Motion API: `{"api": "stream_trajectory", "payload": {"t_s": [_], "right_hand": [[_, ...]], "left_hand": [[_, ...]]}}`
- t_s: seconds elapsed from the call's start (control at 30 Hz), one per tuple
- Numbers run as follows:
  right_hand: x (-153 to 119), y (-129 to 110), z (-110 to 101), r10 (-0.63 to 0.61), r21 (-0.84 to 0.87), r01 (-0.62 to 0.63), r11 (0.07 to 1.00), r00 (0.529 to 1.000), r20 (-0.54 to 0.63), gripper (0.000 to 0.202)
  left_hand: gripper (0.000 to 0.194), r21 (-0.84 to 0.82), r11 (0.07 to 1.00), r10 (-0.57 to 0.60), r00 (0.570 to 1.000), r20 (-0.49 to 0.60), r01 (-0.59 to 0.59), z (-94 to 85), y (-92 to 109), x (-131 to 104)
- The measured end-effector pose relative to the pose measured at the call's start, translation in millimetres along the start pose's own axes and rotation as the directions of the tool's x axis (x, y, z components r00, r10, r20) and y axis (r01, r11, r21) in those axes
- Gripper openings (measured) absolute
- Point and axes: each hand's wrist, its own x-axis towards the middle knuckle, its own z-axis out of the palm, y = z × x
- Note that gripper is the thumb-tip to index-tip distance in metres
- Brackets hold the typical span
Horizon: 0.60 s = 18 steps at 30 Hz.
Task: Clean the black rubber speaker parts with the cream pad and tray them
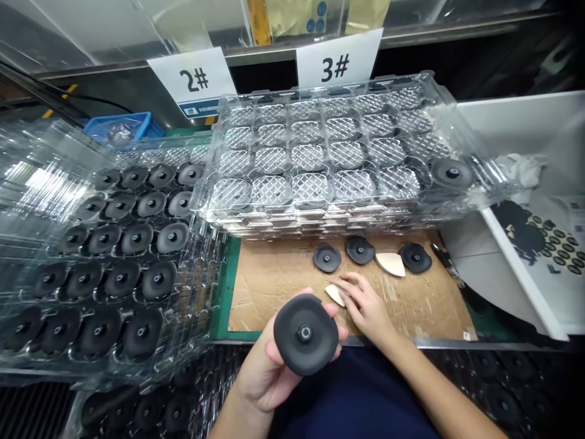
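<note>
A black rounded-square part (305, 334) with a small metal centre rests in my left hand (269, 372), its fingers wrapped round the edge. My right hand (368, 308) has its fingers on a small cream piece (335, 295) over the cardboard sheet (274, 274). Beyond the hands, a black part (326, 259), a second black part (361, 250) and a third black part (415, 258) lie along the cardboard. A larger cream piece (390, 264) sits between the last two.
Stacked clear trays (311, 207) stand behind the cardboard, one black part (451, 174) in the top one. Clear trays of black parts (121, 241) fill the left. A white bin (525, 274) holds black pieces at right. A blue basket (148, 125) sits back left.
</note>
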Motion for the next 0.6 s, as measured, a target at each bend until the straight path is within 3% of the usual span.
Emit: {"api": "stream_trajectory", "payload": {"t_s": [0.13,0.23,0.27,0.3,0.37,0.4,0.43,0.47,0.5,0.6], "right_hand": [[3.2,-10.4,-11.6,-0.024,0.029,0.028,0.999,0.992,-0.125,0.022],[6.3,-27.8,-22.6,-0.022,0.074,0.037,0.997,0.979,-0.202,0.021],[6.0,-30.4,-24.3,-0.013,0.089,0.033,0.995,0.976,-0.218,0.021],[4.8,-31.2,-25.2,0.001,0.105,0.023,0.994,0.974,-0.225,0.02],[0.1,-29.0,-26.1,0.039,0.141,-0.01,0.99,0.978,-0.207,0.019],[-3.4,-27.8,-27.1,0.06,0.16,-0.03,0.987,0.98,-0.187,0.017],[-7.5,-27.5,-28.8,0.079,0.18,-0.048,0.982,0.983,-0.167,0.015],[-12.0,-28.9,-31.3,0.09,0.198,-0.06,0.978,0.985,-0.148,0.013],[-16.7,-32.0,-34.6,0.097,0.221,-0.069,0.973,0.988,-0.122,0.011],[-28.2,-50.1,-45.5,0.11,0.322,-0.121,0.939,0.993,0.053,0.01]], "left_hand": [[0.053,0.019,1.0,-0.018,0.998,0.052,0.017,2.9,-1.7,-2.5],[0.052,0.253,0.967,0.029,0.998,0.052,-0.041,4.9,-5.1,-4.8],[0.053,0.426,0.897,0.095,0.993,0.067,-0.114,4.4,-7.1,-4.7],[0.056,0.628,0.75,0.178,0.978,0.109,-0.206,3.0,-9.4,-4.0],[0.069,0.9,0.254,0.303,0.912,0.275,-0.356,-2.0,-14.6,-1.6],[0.076,0.921,0.014,0.317,0.875,0.365,-0.389,-5.3,-17.1,-0.2],[0.081,0.904,-0.153,0.31,0.849,0.428,-0.4,-8.7,-19.4,1.0],[0.084,0.885,-0.24,0.297,0.838,0.458,-0.399,-11.6,-21.4,1.7],[0.088,0.879,-0.267,0.295,0.835,0.464,-0.395,-13.8,-23.1,2.0],[0.092,0.905,-0.214,0.328,0.846,0.421,-0.367,-13.6,-26.1,0.5]]}}
